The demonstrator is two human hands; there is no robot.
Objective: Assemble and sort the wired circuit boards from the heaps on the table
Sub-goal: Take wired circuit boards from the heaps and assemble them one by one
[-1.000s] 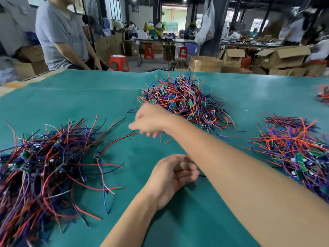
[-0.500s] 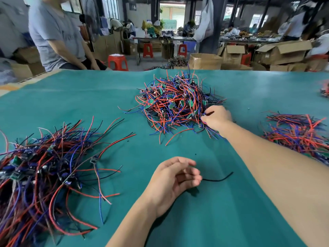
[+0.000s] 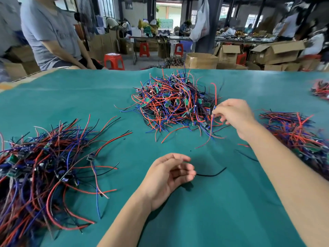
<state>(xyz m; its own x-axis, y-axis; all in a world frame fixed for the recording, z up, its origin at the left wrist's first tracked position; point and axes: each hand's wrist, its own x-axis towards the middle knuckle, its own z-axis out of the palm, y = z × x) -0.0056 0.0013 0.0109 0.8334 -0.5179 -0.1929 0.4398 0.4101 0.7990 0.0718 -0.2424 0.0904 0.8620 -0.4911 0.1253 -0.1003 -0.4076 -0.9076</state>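
Note:
Three heaps of small green circuit boards with red, blue and black wires lie on the green table [image 3: 204, 211]: a middle heap [image 3: 174, 102], a left heap [image 3: 41, 166] and a right heap [image 3: 299, 132]. My right hand [image 3: 233, 114] is at the right edge of the middle heap and pinches a wired board [image 3: 213, 111] between thumb and forefinger, its red and blue wires hanging down. My left hand [image 3: 167, 175] rests near the table's middle with fingers loosely curled. A loose black wire [image 3: 211, 173] runs out from its fingertips; I cannot tell whether the fingers hold it.
A person in a grey shirt [image 3: 51, 32] sits beyond the far left table edge. A small wire pile [image 3: 320, 90] lies at the far right. Cardboard boxes [image 3: 277, 52] and red stools [image 3: 114, 60] stand behind the table.
My right hand swung from the left heap across to the middle heap, then lifted slightly from its right edge with a wired board pinched. My left hand stayed in place, fingers opening a little.

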